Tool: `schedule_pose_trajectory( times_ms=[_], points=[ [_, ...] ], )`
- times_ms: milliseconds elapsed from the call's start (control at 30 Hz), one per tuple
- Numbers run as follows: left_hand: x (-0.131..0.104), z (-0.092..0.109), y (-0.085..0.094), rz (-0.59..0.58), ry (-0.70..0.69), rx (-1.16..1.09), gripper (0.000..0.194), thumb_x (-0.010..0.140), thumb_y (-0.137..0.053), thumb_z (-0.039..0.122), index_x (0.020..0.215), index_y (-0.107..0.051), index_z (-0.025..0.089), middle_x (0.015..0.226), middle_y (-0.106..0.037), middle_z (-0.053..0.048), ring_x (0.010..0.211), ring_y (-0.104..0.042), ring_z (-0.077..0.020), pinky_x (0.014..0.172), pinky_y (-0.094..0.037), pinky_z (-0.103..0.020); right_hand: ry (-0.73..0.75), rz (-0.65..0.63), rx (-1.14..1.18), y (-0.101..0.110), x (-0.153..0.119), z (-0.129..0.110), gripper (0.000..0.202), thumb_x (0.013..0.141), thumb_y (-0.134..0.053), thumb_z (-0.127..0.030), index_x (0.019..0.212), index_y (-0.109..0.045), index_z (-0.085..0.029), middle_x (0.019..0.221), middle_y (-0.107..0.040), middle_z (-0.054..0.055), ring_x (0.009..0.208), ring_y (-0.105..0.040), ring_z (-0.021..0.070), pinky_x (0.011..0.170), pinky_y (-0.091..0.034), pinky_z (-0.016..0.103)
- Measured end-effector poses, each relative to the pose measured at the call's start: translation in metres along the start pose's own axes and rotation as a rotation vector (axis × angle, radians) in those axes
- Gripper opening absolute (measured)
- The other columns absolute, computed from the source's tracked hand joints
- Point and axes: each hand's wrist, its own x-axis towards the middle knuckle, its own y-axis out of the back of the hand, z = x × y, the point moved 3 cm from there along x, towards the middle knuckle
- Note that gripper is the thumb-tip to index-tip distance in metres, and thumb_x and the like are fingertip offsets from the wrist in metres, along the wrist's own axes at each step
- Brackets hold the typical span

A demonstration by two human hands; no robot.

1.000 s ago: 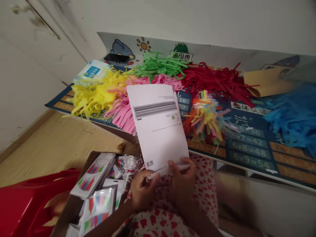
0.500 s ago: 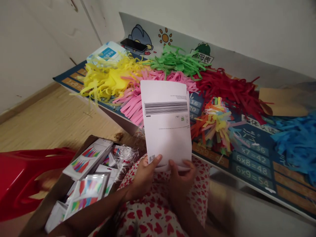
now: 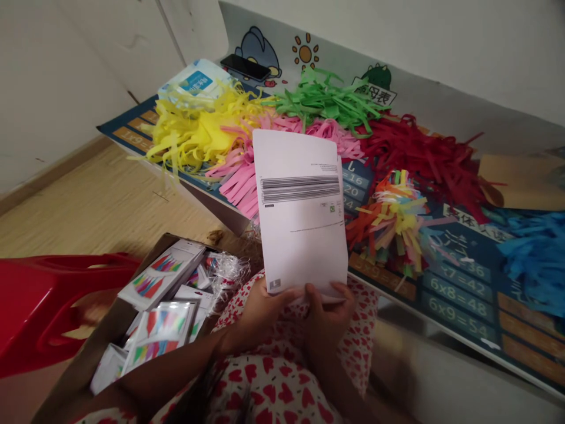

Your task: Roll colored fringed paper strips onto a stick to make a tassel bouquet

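Note:
A white printed packet [image 3: 304, 247] with a barcode stands upright above my lap, its print facing me. At its lower left corner, my left hand [image 3: 265, 306] grips the bottom edge, the thumb lying along it. My right hand [image 3: 329, 309] pinches the lower right part of the same edge, fingers bent. Behind the packet lie pink strips [image 3: 241, 185]. A bundle of mixed-colour strips [image 3: 397, 221] rests on the printed mat [image 3: 459, 294] to its right.
Yellow [image 3: 194, 132], green [image 3: 326, 100], red [image 3: 428, 156] and blue strips [image 3: 538, 259] cover the mat. A phone [image 3: 245, 67] and a white-blue pack [image 3: 194, 82] lie at the back. Left of my lap, a box [image 3: 75, 353] holds packaged cards [image 3: 161, 333]; beside it is a red stool [image 3: 30, 312].
My left thumb has moved down from the packet's face to its bottom edge. The packet remains held in both hands, and the view has shifted slightly.

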Motion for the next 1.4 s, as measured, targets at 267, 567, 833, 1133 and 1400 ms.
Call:
schedule_pose_trajectory(
  times_ms=[267, 567, 833, 1133, 1400],
  points=[
    [0.002, -0.001, 0.002, 0.102, -0.002, 0.009, 0.028, 0.058, -0.083, 0.018, 0.085, -0.074, 0.014, 0.086, -0.076, -0.006, 0.083, -0.069, -0.0213, 0.079, -0.053, -0.029, 0.021, -0.138, 0.076, 0.002, 0.000, 0.001, 0.045, 0.071, -0.074, -0.037, 0.103, -0.048, -0.020, 0.098, -0.062, 0.004, 0.084, -0.063, 0.0185, 0.074, -0.053, 0.032],
    [-0.003, 0.005, -0.004, 0.050, 0.084, -0.226, 0.035, 0.070, -0.080, 0.030, 0.100, -0.072, 0.014, 0.103, -0.075, -0.008, 0.095, -0.070, -0.0231, 0.090, -0.052, -0.033, -0.010, -0.181, 0.044, 0.005, 0.000, -0.002, 0.045, 0.071, -0.074, -0.034, 0.105, -0.048, -0.020, 0.103, -0.058, 0.006, 0.088, -0.062, 0.0203, 0.077, -0.052, 0.035],
    [-0.002, 0.002, -0.001, 0.048, 0.069, -0.194, 0.040, 0.072, -0.079, 0.036, 0.104, -0.070, 0.014, 0.107, -0.074, -0.009, 0.101, -0.068, -0.0263, 0.090, -0.053, -0.036, -0.038, -0.192, 0.002, 0.007, -0.003, -0.008, 0.045, 0.070, -0.073, -0.036, 0.104, -0.049, -0.019, 0.101, -0.059, 0.007, 0.086, -0.062, 0.0215, 0.074, -0.052, 0.036],
    [-0.004, 0.005, 0.002, 0.021, -0.003, -0.122, 0.038, 0.075, -0.076, 0.036, 0.105, -0.071, 0.014, 0.106, -0.074, -0.009, 0.100, -0.068, -0.0242, 0.092, -0.052, -0.034, -0.036, -0.148, -0.073, 0.008, 0.001, -0.008, 0.047, 0.067, -0.076, -0.040, 0.102, -0.054, -0.018, 0.098, -0.061, 0.006, 0.084, -0.062, 0.0219, 0.073, -0.051, 0.035],
    [-0.015, 0.013, 0.012, -0.015, -0.005, 0.161, 0.043, 0.055, -0.086, 0.025, 0.096, -0.074, 0.015, 0.096, -0.076, -0.009, 0.089, -0.070, -0.0264, 0.079, -0.056, -0.032, 0.056, -0.144, -0.060, 0.005, 0.002, -0.009, 0.050, 0.066, -0.077, -0.039, 0.106, -0.056, -0.016, 0.103, -0.063, 0.010, 0.087, -0.064, 0.0232, 0.075, -0.052, 0.035]
  ],
)
